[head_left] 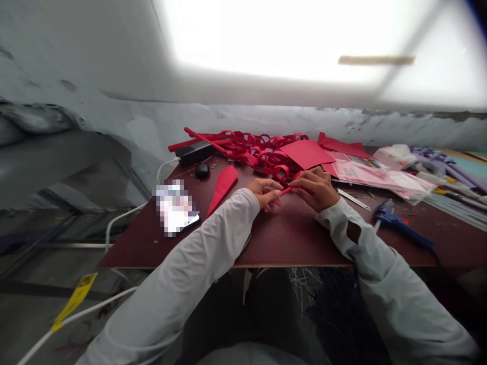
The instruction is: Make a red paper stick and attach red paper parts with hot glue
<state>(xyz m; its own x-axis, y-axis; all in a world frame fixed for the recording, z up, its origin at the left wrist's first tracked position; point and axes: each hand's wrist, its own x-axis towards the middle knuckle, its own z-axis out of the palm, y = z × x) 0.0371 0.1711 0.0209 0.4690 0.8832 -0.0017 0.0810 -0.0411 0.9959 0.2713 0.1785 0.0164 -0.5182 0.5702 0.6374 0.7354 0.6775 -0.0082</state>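
Note:
Both hands meet over the table near its middle. Between them is a narrow red paper strip (286, 191), which looks rolled or folded. My left hand (266, 193) pinches its left end between thumb and fingers. My right hand (314, 189) is closed on the other end, its fingers hiding part of the strip. Just behind the hands lies a red paper chain (255, 153) of linked loops. A red paper sheet (309, 153) rests beside the chain, and a folded red paper piece (224, 185) lies left of my left hand.
On the dark red table (292, 241), a phone (177, 209), a black mouse (202, 170) and a black box (196, 151) are at left. At right are a blue glue gun (403, 223), a thin pale strip (353, 199) and plastic packets (391, 178). Red paper tubes (205, 140) lie at the back.

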